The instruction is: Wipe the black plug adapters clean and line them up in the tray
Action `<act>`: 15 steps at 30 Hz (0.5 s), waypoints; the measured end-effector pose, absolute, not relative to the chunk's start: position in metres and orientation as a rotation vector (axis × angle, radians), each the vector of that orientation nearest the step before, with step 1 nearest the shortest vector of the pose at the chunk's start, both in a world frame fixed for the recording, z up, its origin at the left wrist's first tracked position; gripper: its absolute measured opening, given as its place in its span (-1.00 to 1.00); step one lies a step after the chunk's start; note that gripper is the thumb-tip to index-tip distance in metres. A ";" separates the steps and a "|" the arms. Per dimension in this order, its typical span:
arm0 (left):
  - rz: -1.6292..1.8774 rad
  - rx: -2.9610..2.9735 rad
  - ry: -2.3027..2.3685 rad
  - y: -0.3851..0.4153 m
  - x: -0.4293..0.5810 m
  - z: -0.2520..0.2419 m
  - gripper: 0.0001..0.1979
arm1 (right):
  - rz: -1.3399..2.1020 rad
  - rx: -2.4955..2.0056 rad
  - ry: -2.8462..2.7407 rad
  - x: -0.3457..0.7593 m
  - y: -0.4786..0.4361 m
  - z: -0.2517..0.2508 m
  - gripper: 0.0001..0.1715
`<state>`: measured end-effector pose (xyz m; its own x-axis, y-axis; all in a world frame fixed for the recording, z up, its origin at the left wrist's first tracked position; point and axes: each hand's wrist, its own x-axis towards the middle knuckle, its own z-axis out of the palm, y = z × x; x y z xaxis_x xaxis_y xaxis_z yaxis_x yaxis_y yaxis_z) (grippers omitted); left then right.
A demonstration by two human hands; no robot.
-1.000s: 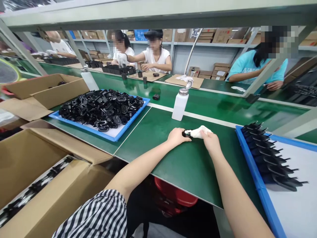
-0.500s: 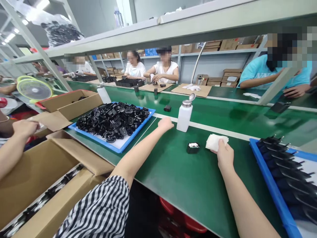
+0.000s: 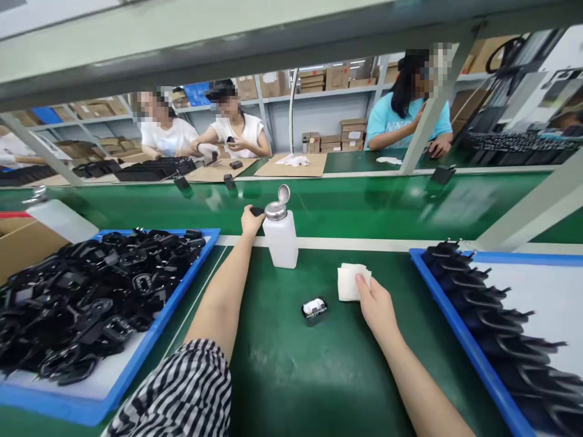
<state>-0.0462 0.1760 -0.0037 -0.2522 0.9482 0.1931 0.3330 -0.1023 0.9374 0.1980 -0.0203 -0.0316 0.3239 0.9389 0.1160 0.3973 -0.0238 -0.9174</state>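
My left hand [image 3: 252, 222] stretches forward to the green belt, its fingers closed around a small black plastic housing [image 3: 257, 212]. Right beside it stands a white dispenser bottle [image 3: 281, 240] with its metal lid flipped up. Between finger and thumb, my right hand [image 3: 377, 303] pinches a folded white cloth [image 3: 350, 283] above the table. An open black housing [image 3: 314, 309] with white and metallic parts inside lies on the green tabletop, left of the cloth and apart from both hands.
To the left, a blue-rimmed tray [image 3: 182, 297] is heaped with black plastic parts. Another blue-rimmed tray [image 3: 537, 297] at right holds a row of black plug adapters [image 3: 483, 321]. A second bottle [image 3: 64, 218] leans at far left. Co-workers sit across the belt [image 3: 355, 206]; a shelf beam crosses overhead.
The view has swung right. My left hand has reached farther forward and taken hold of the black housing on the belt. My right hand keeps the cloth near the open housing.
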 end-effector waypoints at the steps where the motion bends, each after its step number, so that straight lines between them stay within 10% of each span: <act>1: 1.403 1.387 1.622 0.170 -0.050 -0.002 -0.57 | 0.693 -1.599 -1.237 0.198 -0.020 -0.031 -0.56; 15: 0.734 1.510 0.831 -0.039 -0.037 -0.024 -0.09 | 0.581 -1.409 -1.176 0.185 -0.035 -0.025 -0.55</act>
<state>-0.0374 -0.0390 -0.0241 0.5456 0.8379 -0.0138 0.0902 -0.0424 0.9950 0.1845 -0.0349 -0.0249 0.3745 0.8852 0.2758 0.3194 0.1561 -0.9347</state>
